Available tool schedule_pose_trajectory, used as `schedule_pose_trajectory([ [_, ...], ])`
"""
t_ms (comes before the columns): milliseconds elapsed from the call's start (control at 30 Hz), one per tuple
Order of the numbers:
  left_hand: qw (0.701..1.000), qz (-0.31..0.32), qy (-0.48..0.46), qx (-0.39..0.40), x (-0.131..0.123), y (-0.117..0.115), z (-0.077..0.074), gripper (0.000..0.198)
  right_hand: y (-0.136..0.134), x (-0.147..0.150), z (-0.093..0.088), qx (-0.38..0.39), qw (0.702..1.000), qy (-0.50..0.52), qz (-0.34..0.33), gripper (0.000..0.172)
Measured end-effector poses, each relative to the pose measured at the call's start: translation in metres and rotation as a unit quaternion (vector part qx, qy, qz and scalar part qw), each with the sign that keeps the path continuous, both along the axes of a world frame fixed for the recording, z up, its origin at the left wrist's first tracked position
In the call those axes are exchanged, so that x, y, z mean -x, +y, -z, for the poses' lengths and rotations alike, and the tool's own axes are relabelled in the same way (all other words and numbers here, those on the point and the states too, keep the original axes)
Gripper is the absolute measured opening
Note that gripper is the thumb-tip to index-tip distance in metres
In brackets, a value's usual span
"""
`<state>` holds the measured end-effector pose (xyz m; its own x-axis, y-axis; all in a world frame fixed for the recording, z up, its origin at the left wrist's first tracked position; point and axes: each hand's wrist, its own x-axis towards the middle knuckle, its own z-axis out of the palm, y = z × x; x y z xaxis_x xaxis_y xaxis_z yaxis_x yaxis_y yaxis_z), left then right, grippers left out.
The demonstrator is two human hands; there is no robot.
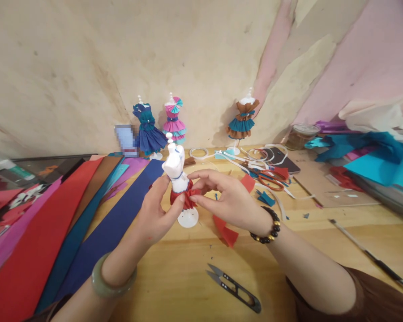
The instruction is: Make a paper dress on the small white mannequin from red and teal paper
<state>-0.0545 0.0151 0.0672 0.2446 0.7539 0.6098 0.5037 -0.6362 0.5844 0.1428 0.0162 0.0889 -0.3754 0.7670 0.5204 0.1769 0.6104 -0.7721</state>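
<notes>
Between my hands stands a small white dress form (pixel 174 165) on a round white base (pixel 188 218). Gathered red crepe paper (pixel 188 202) wraps its lower part like a short skirt. My left hand (pixel 161 208) is closed around the form's left side, its thumb pressing the red paper at the front. From the right, my right hand (pixel 221 192) pinches the edge of that paper between thumb and fingertips. Loose red paper pieces (pixel 225 230) lie just below my right hand.
Black thread snips (pixel 235 286) lie in front. Long colored paper strips (pixel 53 214) cover the left side. Three dressed forms, one in brown and teal (pixel 243 118), stand by the wall. Orange-handled scissors (pixel 272 179) rest among white ribbons. A thin brush-like tool (pixel 369 255) lies at right.
</notes>
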Motion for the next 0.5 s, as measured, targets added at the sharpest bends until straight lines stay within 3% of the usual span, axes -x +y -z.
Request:
schedule_pose_trajectory([
  [200, 0.999, 0.021, 0.024, -0.037, -0.002, -0.0019, -0.0042, 0.029, -0.0006, 0.0024, -0.0001, -0.006, 1.0, -0.004, 0.003, 0.032],
  [500, 0.998, 0.062, 0.012, -0.029, -0.0016, -0.0026, -0.0062, 0.022, -0.0002, 0.0047, 0.0025, -0.027, 0.999, -0.015, 0.024, 0.033],
])
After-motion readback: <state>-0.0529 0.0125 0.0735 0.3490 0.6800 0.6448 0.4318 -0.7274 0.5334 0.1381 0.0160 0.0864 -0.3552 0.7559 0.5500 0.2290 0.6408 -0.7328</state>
